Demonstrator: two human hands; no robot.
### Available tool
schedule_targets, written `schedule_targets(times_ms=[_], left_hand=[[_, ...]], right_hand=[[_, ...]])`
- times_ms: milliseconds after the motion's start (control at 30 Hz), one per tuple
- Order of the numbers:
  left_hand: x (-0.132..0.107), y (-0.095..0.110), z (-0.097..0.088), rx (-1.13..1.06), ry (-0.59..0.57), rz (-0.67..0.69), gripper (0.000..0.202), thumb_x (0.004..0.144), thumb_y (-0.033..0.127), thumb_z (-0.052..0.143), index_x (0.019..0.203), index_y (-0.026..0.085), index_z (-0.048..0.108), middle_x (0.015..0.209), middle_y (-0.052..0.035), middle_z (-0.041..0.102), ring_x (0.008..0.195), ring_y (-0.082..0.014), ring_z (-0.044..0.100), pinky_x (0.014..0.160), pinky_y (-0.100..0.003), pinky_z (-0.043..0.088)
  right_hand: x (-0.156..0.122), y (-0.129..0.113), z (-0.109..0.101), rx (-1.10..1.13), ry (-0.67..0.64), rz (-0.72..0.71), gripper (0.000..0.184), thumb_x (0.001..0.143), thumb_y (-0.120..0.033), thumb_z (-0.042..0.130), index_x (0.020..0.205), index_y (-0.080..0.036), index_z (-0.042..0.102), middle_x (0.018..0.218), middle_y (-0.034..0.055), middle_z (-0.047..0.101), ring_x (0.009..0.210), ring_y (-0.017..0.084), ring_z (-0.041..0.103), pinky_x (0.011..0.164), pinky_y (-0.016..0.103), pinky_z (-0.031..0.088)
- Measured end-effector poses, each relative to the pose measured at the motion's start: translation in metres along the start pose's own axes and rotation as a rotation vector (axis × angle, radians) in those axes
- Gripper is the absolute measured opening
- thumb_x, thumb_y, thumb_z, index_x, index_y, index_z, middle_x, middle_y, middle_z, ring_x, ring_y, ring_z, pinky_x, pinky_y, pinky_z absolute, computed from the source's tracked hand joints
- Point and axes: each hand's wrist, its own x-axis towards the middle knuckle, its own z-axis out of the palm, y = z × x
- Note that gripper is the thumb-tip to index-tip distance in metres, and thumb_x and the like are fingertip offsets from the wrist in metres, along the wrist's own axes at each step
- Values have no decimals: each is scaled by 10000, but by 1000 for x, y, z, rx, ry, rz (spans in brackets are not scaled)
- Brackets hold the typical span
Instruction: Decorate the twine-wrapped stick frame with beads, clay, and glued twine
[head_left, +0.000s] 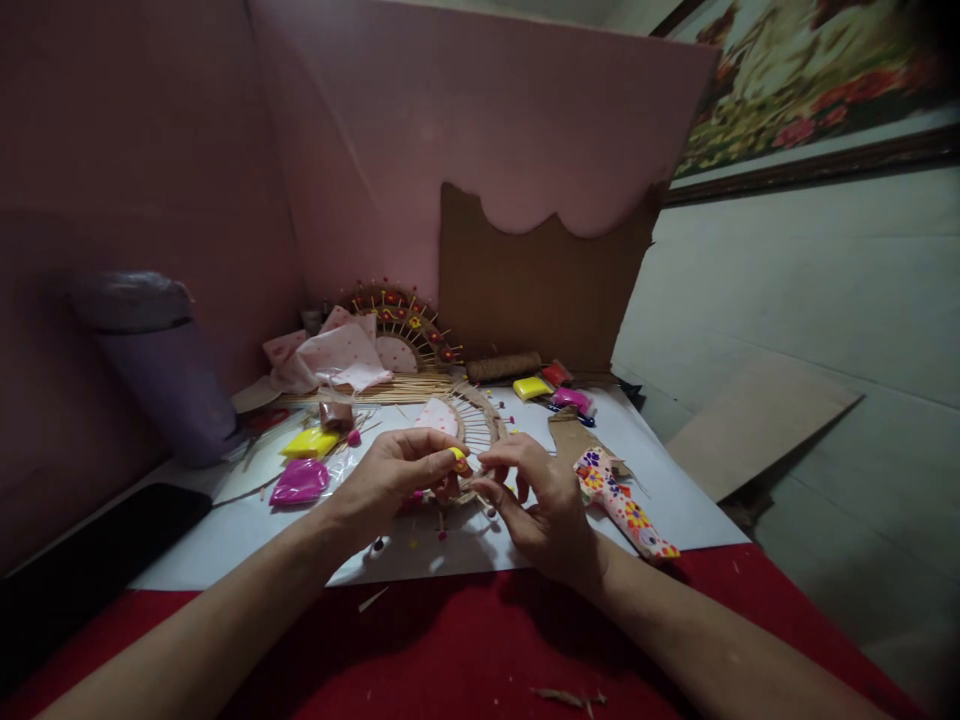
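Between the thumb and forefinger of my left hand [409, 468] is a small yellow clay piece [458, 457]. Close to its right, my right hand [546, 505] has its thumb and fingers drawn together; whatever they pinch is too small to make out. Below and behind both hands lies a half-round stick fan [480, 408] with a twine-wrapped rim, a dotted pink centre and small coloured balls on its stick ends. My hands hide part of it. Packets of magenta clay [300, 483] and yellow clay [310, 442] lie left of my left hand.
A second decorated fan [409, 320] stands at the back beside pink dotted cloth [341, 350]. Nearby are wooden sticks [420, 387], a twine roll [502, 367] and more clay packets [532, 387]. Flowered cloth [626, 505] lies right; a purple tumbler [161, 365] and black object [112, 545] are left.
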Motion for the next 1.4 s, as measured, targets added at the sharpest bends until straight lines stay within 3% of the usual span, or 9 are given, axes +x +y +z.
schedule_targets(times_ms=[133,333,467,733,1033,1233,1400], left_hand=[[-1,-4,5,4,16,-1,207,709,355,713,796,169,682,648,0,605,533,-77,498,531,-211,401],[-2,-4,10,2,-13,35,211,733,337,693,877,186,667,696,0,627,551,-76,523,534,-210,410],[-1,-3,8,80,-30,49,194,727,323,698,802,156,632,609,15,597,525,-76,519,520,-203,412],[1,-3,13,122,76,-3,277,616,342,747,685,138,574,518,33,564,421,-60,473,425,-179,358],[4,-10,7,84,60,39,212,663,299,719,737,154,584,526,28,585,438,-66,493,446,-185,377],[2,-5,7,127,27,44,242,656,319,725,734,146,576,553,18,595,460,-74,514,463,-201,427],[1,-5,12,176,90,38,233,600,278,715,681,151,537,528,29,578,434,-78,501,430,-199,404]], right_hand=[[0,0,1,7,-5,-45,153,836,-144,568,966,-214,526,893,56,610,770,163,582,599,276,486],[1,-1,2,28,-32,-50,152,851,-89,517,965,-181,559,821,54,624,734,154,567,652,291,482],[2,0,2,53,-44,-70,133,854,-100,513,948,-170,576,801,60,618,719,157,566,646,294,480],[3,-3,4,116,-65,-14,88,844,-129,535,892,-180,587,751,36,592,639,132,541,579,266,467],[4,-2,5,184,-85,103,97,831,-185,573,927,-188,563,793,24,582,660,128,556,612,273,491],[5,2,5,176,-93,77,62,838,-167,552,886,-180,588,775,29,567,667,134,540,617,278,473],[3,1,7,157,-120,55,80,807,-137,530,849,-188,574,745,18,580,657,132,543,615,266,466]])
